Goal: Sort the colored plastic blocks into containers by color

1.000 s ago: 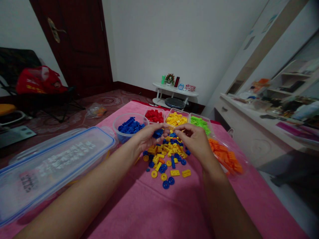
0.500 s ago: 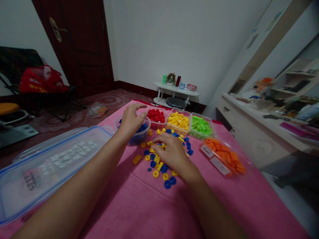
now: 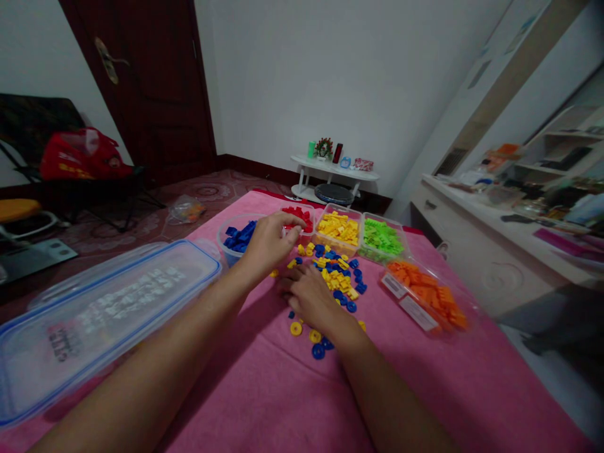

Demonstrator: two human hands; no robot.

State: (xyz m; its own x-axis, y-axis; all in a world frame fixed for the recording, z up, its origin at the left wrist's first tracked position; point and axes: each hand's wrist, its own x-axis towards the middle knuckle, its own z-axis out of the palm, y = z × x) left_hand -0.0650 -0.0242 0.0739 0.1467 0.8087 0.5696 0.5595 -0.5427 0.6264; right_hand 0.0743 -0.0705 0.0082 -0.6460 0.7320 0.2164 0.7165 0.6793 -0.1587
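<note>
Yellow and blue bricks (image 3: 338, 277) beneath right fingers (image 3: 289, 285)

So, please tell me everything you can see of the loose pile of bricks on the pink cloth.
The pile of bricks is a loose heap of small plastic-looking pieces, yellow and blue, lying on the pink cloth before a row of tubs. Blocky bricks mix with flat round discs; a few discs lie apart at the near edge. The right hand rests palm down on its near left side, covering some pieces. The left hand hangs over its far left edge.
</note>
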